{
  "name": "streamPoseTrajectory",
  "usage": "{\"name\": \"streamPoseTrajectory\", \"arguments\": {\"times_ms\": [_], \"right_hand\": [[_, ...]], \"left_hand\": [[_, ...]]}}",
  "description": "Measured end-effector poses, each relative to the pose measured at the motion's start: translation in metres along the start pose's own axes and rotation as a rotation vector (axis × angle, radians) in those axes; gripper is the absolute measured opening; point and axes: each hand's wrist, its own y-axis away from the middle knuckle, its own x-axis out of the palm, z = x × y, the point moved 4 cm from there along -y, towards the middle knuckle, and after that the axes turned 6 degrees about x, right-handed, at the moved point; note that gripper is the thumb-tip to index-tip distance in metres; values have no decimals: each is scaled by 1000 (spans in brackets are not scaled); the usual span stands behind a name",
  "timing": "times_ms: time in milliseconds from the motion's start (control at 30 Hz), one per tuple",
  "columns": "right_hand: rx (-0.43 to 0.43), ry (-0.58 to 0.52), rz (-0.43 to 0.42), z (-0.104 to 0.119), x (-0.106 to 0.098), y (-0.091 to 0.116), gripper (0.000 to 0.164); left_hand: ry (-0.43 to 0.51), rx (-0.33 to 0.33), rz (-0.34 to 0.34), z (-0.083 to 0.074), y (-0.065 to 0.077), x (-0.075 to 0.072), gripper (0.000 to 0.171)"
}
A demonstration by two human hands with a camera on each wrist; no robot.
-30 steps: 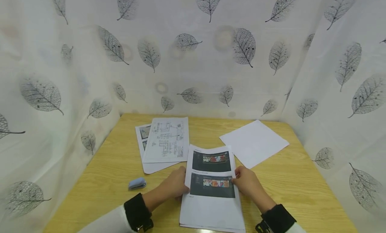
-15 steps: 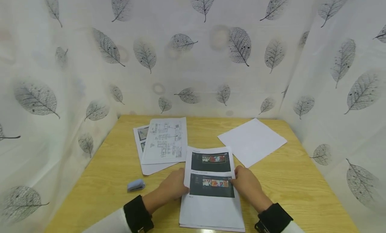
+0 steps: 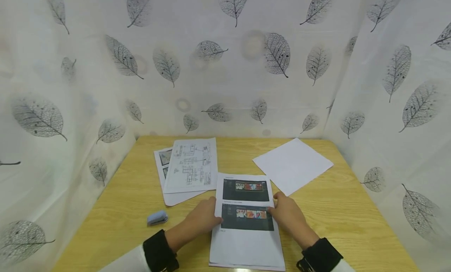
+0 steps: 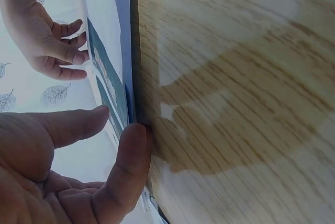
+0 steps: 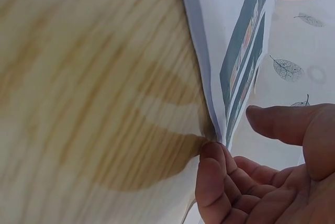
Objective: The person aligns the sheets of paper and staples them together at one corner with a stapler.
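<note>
A stack of printed sheets (image 3: 247, 244) lies on the wooden table between both hands in the head view. Two dark pictures with colourful panels fill much of its top page. On the stack's left edge rests my left hand (image 3: 202, 217); the left wrist view shows its index fingertip (image 4: 135, 135) against the paper edge and the thumb apart from it. My right hand (image 3: 289, 214) touches the opposite edge. In the right wrist view its bent fingers (image 5: 212, 166) meet the edge, while the thumb (image 5: 277, 123) is raised off the paper.
A small blue stapler (image 3: 157, 217) lies left of the left hand. Behind it, a sheet with line drawings (image 3: 192, 166) overlaps another printed sheet (image 3: 160, 174). A blank white sheet (image 3: 294, 166) lies askew at the back right. Leaf-patterned curtain (image 3: 225, 80) surrounds the table (image 3: 338, 209).
The head view shifts slightly, so the scene drifts a little to the left. Both hands stay at the edges of the stack, which keeps its place on the table.
</note>
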Motion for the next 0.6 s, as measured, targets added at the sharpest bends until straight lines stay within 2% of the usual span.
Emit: {"name": "streamPoseTrajectory", "arguments": {"times_ms": [367,600], "right_hand": [[7,-23,4,-3,-2,0,52],[14,-39,7,-6,-2,1,51]], "left_hand": [[-51,-12,16,-7,-1,-2,63],[-63,14,28,-11,-1,-4,67]]}}
